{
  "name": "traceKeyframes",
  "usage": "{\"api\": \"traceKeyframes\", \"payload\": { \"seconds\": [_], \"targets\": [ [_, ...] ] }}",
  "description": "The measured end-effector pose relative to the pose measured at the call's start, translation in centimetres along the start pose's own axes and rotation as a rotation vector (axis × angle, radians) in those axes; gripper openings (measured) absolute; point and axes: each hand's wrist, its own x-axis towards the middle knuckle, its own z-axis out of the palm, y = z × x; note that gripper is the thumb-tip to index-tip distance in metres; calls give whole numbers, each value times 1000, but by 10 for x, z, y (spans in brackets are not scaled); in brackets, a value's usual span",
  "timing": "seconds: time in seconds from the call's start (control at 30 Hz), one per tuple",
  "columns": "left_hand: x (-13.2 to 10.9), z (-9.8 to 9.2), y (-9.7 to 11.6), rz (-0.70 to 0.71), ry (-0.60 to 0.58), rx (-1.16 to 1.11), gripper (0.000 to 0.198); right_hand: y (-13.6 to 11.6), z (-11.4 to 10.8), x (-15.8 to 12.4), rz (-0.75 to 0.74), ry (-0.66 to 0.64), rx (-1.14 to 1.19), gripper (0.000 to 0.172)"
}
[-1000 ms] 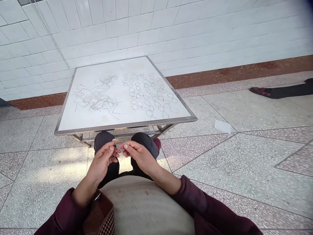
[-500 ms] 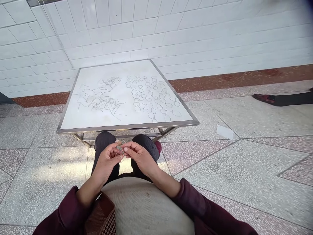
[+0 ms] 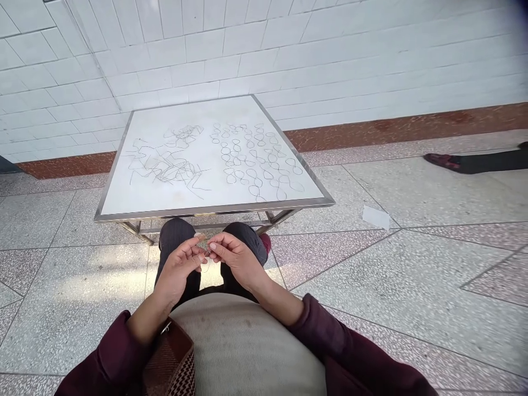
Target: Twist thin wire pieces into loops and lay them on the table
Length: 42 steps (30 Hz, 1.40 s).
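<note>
My left hand (image 3: 180,269) and my right hand (image 3: 235,258) meet above my knees, fingertips almost touching. Both pinch a thin piece of wire (image 3: 206,269), which bends into a loop below the fingertips; much of it is hidden by the fingers. Beyond them, on the white table (image 3: 165,202), a loose tangle of wires (image 3: 177,168) lies to the left. Toward the right of the tabletop, wires shaped into figure-eight loops (image 3: 254,175) lie spread in rough rows.
The table's metal edge (image 3: 214,211) is just past my knees. A tiled wall (image 3: 247,60) rises behind. On the speckled floor lies a white piece of paper (image 3: 375,218). Another person's leg and shoe (image 3: 445,162) show at far right. A brown checked bag (image 3: 175,357) rests at my lap.
Both hands stay together, with the fingers shifting slightly around the wire. The view has tilted a little, so the table and floor sit slightly higher. Wires on the table look unchanged.
</note>
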Motion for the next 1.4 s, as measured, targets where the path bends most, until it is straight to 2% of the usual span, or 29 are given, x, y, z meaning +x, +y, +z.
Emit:
{"api": "traceKeyframes", "payload": {
  "seconds": [0.17, 0.43, 0.6, 0.87, 1.03, 1.4],
  "targets": [
    [1, -2, 0, -47, -7, -80, 41, -1, 0, 0, -11, -10, -24, 25],
    [3, 0, 3, -40, -62, 71, 48, -7, 0, 1, -20, 50, -159, 23],
    [4, -2, 0, -50, -81, 42, 43, -4, -3, 4, -66, 112, -222, 18],
    [9, -1, -4, -81, 20, 60, 40, -4, -6, 4, -66, 86, -227, 18],
    [10, -1, -3, -84, 8, 70, 43, -3, -5, 5, -72, 45, -162, 21],
    [12, -1, -3, -91, 41, 12, 44, -2, -1, 4, -88, 49, -165, 22]
  ]
}}
